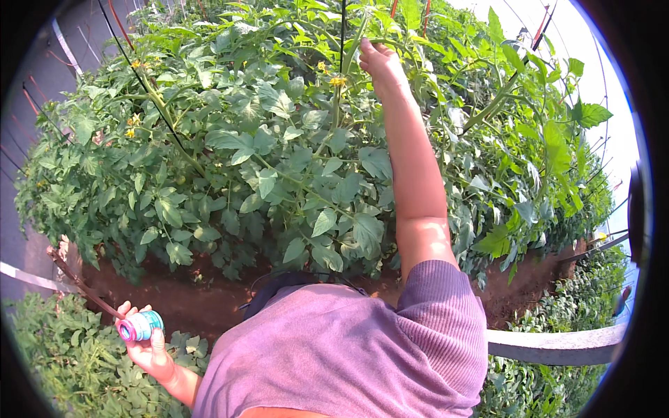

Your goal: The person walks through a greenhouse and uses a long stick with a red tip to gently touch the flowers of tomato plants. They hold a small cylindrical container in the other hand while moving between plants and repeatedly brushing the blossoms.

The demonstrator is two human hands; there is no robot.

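Observation:
My left hand point(149, 345) holds a small jar point(142, 325) with a pink rim and a turquoise and white side, and a thin brown stick point(86, 289) that slants up and left from it. Stretched up and forward, my right hand point(379, 57) has its fingers at the upper stem of a tomato plant point(354, 44), beside a black string point(342, 31). What exactly the fingers grip is too small to tell. Yellow tomato flowers point(337, 81) hang just left of that wrist.
Dense tomato plants point(272, 172) stand across the front, some stems along slanting black strings point(166, 117). Bare brown soil point(177, 295) runs below them. A pale curved bar point(554, 345) crosses at the right, another point(31, 277) at the left. Low leafy plants point(68, 360) grow at the lower left.

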